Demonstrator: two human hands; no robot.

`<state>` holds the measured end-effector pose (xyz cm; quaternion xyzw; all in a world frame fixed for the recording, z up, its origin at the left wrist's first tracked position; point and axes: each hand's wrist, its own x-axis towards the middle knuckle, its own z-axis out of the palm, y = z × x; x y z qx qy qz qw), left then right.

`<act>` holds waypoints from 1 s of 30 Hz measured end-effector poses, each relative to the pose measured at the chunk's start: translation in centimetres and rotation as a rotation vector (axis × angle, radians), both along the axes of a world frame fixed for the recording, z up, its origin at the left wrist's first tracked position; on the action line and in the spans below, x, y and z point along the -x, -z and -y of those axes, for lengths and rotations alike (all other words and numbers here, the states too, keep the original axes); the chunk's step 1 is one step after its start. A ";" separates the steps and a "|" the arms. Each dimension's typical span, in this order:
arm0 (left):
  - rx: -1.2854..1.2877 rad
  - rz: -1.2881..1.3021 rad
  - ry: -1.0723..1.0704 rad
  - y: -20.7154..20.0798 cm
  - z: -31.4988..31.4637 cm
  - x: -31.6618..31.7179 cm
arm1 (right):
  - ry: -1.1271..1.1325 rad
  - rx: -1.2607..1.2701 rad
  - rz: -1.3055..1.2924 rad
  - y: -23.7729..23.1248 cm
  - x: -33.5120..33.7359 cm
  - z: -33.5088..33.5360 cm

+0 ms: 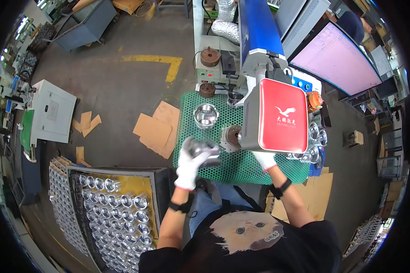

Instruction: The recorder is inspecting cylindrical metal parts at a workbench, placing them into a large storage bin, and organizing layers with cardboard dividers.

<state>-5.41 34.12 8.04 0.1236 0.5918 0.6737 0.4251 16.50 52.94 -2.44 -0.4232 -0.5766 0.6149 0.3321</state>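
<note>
Your left hand (187, 164) is gripping a blurred metal part (211, 158) near the green-matted worktop (241, 174)'s front-left corner; red-topped machine (282, 132) is partly hiding your right hand (265, 160), grip: cannot tell.

The person's black T-shirt (307, 252) bears a cat-face print (248, 231). Beyond its sleeves (322, 232) are black wristbands (281, 188) and white gloves (186, 171).
</note>
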 end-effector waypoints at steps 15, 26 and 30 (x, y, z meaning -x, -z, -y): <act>0.220 0.381 -0.651 4.3 34.8 -5.4 | -0.488 -0.667 0.819 -7.9 8.3 0.7; 0.177 0.176 -0.411 2.2 27.0 -5.6 | -0.154 -0.927 0.913 -11.8 8.8 5.6; 0.319 -0.553 -0.143 -0.6 22.5 -5.1 | -0.347 -0.644 0.583 -8.8 2.9 14.2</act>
